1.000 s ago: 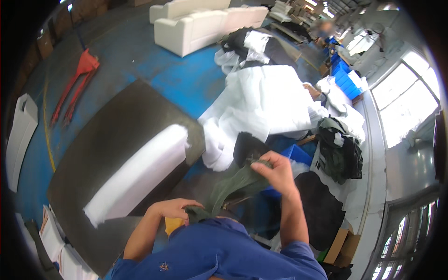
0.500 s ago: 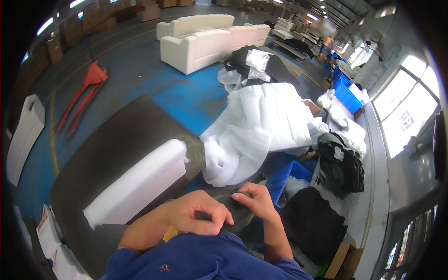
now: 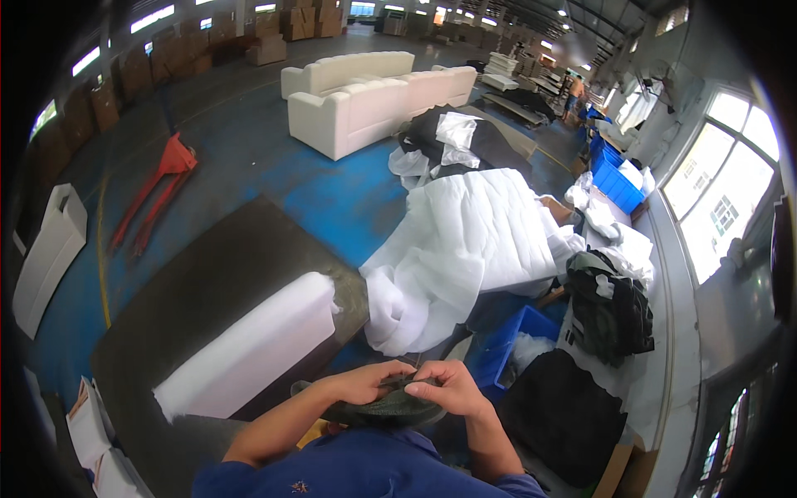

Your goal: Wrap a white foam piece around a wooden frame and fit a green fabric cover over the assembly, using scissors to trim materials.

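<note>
Close in front of my blue shirt, both hands hold a dark grey-green piece of soft material (image 3: pixel 388 410); its exact kind is not clear. My left hand (image 3: pixel 365 384) grips its upper edge, fingers curled over it. Beside it, almost touching, my right hand (image 3: pixel 455 388) pinches the same edge between thumb and fingers. Just beyond my left arm, a long white padded block (image 3: pixel 257 344) lies on a dark-topped table (image 3: pixel 207 257). Past my hands, white wadding (image 3: pixel 481 220) is heaped and hangs down in loose folds.
A blue crate (image 3: pixel 508 344) with clear plastic and black cloth (image 3: pixel 560 415) sit at my right. Dark garments (image 3: pixel 610 307) lie by the windowed wall. White sofas (image 3: pixel 374 108) and a red pallet jack (image 3: pixel 162 178) stand farther off. White boxes (image 3: pixel 95 440) are at lower left.
My left hand has lifted from a loose, lowered pose to grip the dark piece next to my right hand. More of that piece shows now. The whole view has tilted slightly upward.
</note>
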Demonstrator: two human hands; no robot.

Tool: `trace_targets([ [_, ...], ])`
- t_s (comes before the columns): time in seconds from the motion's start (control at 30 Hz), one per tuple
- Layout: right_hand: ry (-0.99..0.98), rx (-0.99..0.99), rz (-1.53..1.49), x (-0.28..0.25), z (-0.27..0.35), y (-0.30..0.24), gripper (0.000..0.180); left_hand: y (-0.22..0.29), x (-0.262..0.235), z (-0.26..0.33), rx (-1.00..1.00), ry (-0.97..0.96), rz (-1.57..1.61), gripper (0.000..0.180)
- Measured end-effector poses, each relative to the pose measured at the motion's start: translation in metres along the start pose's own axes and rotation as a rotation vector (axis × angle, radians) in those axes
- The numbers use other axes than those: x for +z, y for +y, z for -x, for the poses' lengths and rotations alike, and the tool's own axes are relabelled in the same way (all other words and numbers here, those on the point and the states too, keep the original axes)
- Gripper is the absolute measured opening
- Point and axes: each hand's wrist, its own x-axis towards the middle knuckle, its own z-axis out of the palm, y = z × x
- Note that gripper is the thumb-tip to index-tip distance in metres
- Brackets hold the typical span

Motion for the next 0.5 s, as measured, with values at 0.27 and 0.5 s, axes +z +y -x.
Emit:
trace_targets([
  [0.27, -0.113, 0.026, -0.04, 0.009, 0.004, 0.004, 0.012, -0.004, 0.016, 0.002, 0.043, -0.006, 0.101, 0.049],
  [0.5, 0.178, 0.031, 0.25, 0.011, 0.005, -0.003, 0.018, 0.018, -0.019, 0.012, 0.051, 0.651, -0.072, 0.011],
])
